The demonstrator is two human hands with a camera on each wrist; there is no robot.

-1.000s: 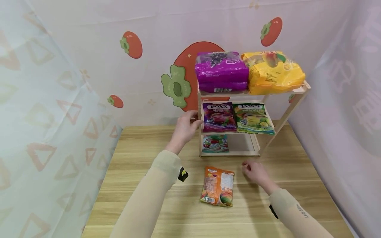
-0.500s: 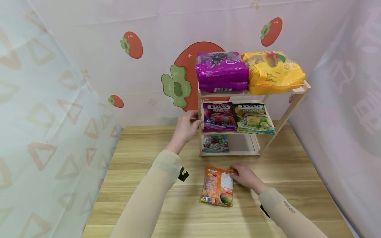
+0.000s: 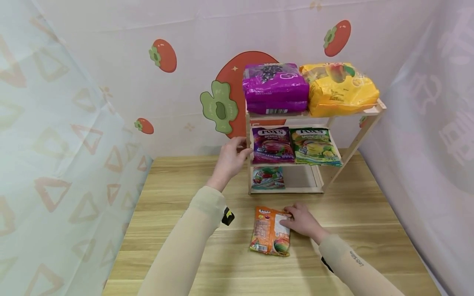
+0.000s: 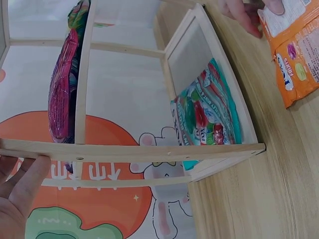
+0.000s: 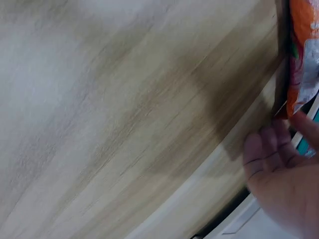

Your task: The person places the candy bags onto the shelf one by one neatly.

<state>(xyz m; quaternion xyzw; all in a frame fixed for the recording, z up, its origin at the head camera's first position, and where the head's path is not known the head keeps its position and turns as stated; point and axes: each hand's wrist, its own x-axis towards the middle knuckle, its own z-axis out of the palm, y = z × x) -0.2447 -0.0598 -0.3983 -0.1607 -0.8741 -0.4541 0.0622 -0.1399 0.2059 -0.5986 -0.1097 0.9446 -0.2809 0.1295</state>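
Observation:
My left hand (image 3: 228,160) grips the left post of a small wooden shelf rack (image 3: 249,174), its fingers going behind the wood in the left wrist view. On the table in front of the rack lies an orange candy bag (image 3: 264,232), printed back up. My right hand (image 3: 304,221) pinches the bag's upper right edge, thumb on top of the white label and the other fingers at the edge. The left wrist view catches the same fingers (image 4: 244,17) at the orange bag. In the right wrist view the thumb (image 5: 305,127) meets the bag's end.
Purple (image 3: 275,88) and yellow (image 3: 342,90) candy bags fill the top shelf. Berries (image 3: 273,146) and green Spring Tea (image 3: 314,147) bags lean on the middle one. A teal candy bag (image 3: 268,178) lies at the bottom left. Patterned cloth (image 3: 92,135) hangs around the table.
My right hand has moved left from the bare table to the orange bag, and its thumb now lies over the bag's edge. The left hand has stayed on the rack's post.

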